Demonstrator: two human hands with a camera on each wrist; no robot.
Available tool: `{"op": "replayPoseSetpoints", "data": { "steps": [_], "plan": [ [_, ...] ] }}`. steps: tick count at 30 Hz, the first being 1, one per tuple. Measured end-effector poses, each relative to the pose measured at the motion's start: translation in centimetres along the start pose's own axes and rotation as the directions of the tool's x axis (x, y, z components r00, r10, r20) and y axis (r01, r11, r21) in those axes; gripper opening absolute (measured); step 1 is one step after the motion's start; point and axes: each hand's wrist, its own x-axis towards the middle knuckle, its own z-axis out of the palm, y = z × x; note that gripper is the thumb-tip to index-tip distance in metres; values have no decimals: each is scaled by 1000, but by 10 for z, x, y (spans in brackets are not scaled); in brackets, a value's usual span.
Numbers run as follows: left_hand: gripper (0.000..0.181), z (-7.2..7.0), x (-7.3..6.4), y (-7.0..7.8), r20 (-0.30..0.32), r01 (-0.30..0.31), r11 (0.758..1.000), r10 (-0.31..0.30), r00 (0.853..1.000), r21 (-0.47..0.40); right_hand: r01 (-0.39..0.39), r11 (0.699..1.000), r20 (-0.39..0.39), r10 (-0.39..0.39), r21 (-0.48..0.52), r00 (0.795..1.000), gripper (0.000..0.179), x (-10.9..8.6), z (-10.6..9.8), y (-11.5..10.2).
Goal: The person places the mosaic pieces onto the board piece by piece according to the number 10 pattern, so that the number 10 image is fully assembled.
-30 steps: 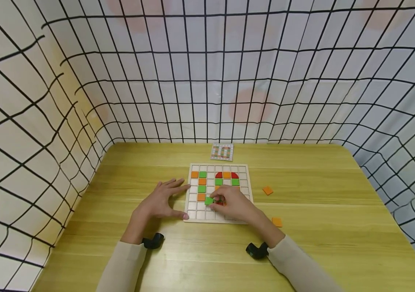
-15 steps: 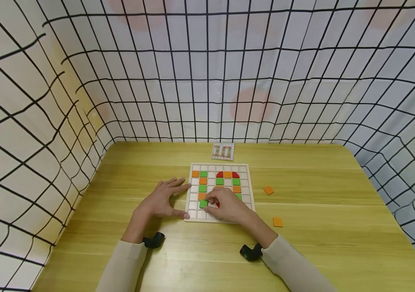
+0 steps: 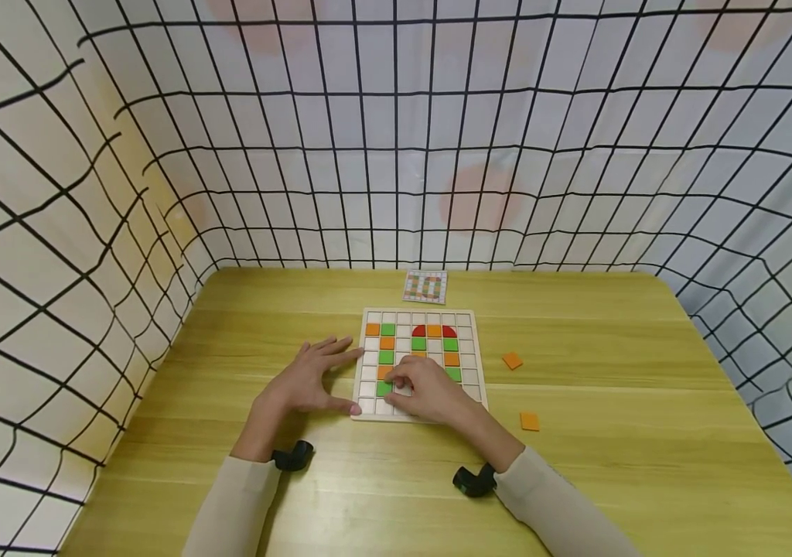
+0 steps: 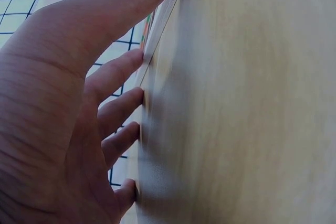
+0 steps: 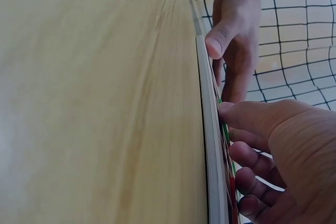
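A white grid board (image 3: 377, 407) lies on the table, with orange and green square tiles and red quarter-round tiles in some of its cells. At its lower left, my right hand (image 3: 434, 391) pinches a green square tile (image 3: 384, 388) between thumb and index finger, below an orange tile (image 3: 384, 373). The right wrist view shows that thumb (image 5: 247, 115) low against the board's surface; the tile itself is mostly hidden there. With fingers spread, my left hand (image 3: 304, 381) rests along the board's left edge, thumb at the near corner. The left wrist view shows no object held in it.
Two loose orange tiles, a farther one (image 3: 512, 361) and a nearer one (image 3: 529, 422), lie right of the board. A small printed pattern card (image 3: 425, 287) sits behind it. Black wire mesh (image 3: 396, 170) with pale cloth encloses the table's (image 3: 619, 371) back and sides.
My right hand has moved left with the green tile, from the board's third column to the cell below the orange tile, where the tile now lies flat. The left hand has stayed put.
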Motion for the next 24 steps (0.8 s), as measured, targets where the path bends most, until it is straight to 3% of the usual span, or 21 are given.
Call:
{"op": "replayPoseSetpoints", "data": {
  "steps": [5, 11, 18, 24],
  "plan": [
    [102, 0, 0, 0, 2, 2, 1000, -2, 1000, 0, -15, 999, -3, 15, 50, 1000, 24, -2, -2, 0],
    [103, 0, -2, 0, -1, 6, 1000, -6, 1000, -2, -109, 990, -21, 111, 89, 994, 35, -13, -14, 9],
    [103, 0, -1, -1, 0, 4, 1000, -4, 1000, -2, -159, 977, -94, 174, 143, 980, 51, -28, -35, 36],
    [103, 1, 0, 0, -1, -9, 1000, 9, 1000, -4, -203, 958, -160, 237, 205, 958, 54, -45, -52, 64]
  ]
}}
